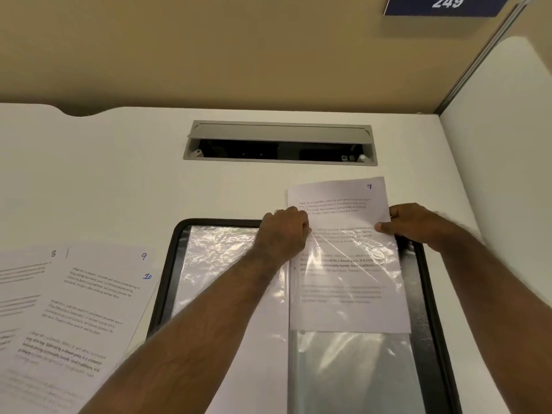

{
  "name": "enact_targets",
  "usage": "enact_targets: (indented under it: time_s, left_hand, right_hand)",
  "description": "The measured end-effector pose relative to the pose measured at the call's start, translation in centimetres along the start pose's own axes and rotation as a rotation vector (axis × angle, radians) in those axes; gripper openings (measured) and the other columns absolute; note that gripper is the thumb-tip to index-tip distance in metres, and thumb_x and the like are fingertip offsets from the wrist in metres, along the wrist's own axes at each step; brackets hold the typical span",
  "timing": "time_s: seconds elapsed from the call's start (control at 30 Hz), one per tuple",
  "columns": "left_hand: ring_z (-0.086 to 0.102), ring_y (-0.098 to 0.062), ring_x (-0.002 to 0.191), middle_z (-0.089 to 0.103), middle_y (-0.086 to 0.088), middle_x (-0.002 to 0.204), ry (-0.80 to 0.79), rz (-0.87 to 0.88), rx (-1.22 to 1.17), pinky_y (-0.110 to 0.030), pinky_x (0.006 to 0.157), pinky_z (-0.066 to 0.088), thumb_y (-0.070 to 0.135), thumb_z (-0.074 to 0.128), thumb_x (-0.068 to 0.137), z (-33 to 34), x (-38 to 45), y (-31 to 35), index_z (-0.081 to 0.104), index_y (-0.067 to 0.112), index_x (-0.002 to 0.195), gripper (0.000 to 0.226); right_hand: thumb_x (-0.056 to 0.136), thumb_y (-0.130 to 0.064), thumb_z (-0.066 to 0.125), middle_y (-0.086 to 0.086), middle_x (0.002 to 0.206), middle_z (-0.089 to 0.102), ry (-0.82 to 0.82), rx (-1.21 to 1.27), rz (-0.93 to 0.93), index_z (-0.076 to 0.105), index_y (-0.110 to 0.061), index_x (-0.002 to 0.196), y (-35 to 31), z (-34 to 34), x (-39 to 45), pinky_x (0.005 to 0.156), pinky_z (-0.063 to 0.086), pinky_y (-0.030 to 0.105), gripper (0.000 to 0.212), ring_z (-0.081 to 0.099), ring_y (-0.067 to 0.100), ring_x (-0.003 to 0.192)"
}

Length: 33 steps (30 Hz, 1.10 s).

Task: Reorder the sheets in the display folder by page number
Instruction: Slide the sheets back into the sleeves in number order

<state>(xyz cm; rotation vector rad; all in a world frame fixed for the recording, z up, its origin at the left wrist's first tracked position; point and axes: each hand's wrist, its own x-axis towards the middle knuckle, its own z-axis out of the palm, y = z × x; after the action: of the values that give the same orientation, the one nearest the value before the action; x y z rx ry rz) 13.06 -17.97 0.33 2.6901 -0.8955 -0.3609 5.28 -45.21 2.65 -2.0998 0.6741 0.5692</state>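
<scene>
A black display folder (167, 264) lies open on the white desk, its clear plastic sleeves facing up. A printed sheet numbered 7 (343, 282) sits partway inside the right-hand sleeve (358, 363), with its top half sticking out past the folder's far edge. My left hand (286, 231) grips the sheet's left edge at the sleeve opening. My right hand (415, 224) pinches the sheet's right edge. The left-hand sleeve (221, 249) is crinkled and shiny, and my left forearm crosses over it.
Loose printed sheets numbered 8 (27, 279), 9 and 10 (89, 312) lie fanned on the desk to the left of the folder. A grey cable hatch (280, 143) is open in the desk behind. A white partition (507, 144) stands at the right.
</scene>
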Motion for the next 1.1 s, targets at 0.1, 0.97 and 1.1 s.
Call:
enact_targets:
  time_s: [0.1, 0.97, 1.1]
  left_hand:
    - [0.058, -0.023, 0.092, 0.059, 0.001, 0.1, -0.018, 0.015, -0.024, -0.041, 0.09, 0.045, 0.037, 0.051, 0.099, 0.0, 0.0, 0.2, 0.06, 0.019, 0.096, 0.02]
    - [0.057, -0.024, 0.097, 0.058, -0.002, 0.107, -0.057, 0.033, -0.017, -0.04, 0.09, 0.043, 0.035, 0.051, 0.098, 0.1, 0.0, 0.5, 0.064, 0.019, 0.1, 0.02]
    - [0.058, -0.024, 0.092, 0.057, -0.001, 0.103, -0.043, 0.048, -0.042, -0.038, 0.084, 0.043, 0.033, 0.051, 0.098, 0.2, -0.1, 0.5, 0.063, 0.02, 0.098, 0.018]
  right_hand:
    - [0.084, -0.021, 0.075, 0.004, 0.103, 0.074, -0.119, -0.069, 0.026, 0.072, -0.015, 0.109, -0.2, -1.0, -0.8, 0.068, 0.049, 0.027, 0.026, 0.065, 0.021, 0.088]
    - [0.091, -0.027, 0.067, 0.001, 0.107, 0.061, 0.231, 0.049, -0.117, 0.06, -0.022, 0.12, -0.3, 1.0, -0.4, 0.075, 0.048, 0.026, 0.03, 0.06, 0.015, 0.089]
    - [0.091, -0.022, 0.066, -0.008, 0.093, 0.065, 0.249, -0.027, -0.18, 0.069, -0.026, 0.104, -0.4, 1.3, 0.4, 0.073, 0.049, 0.027, 0.014, 0.064, 0.02, 0.093]
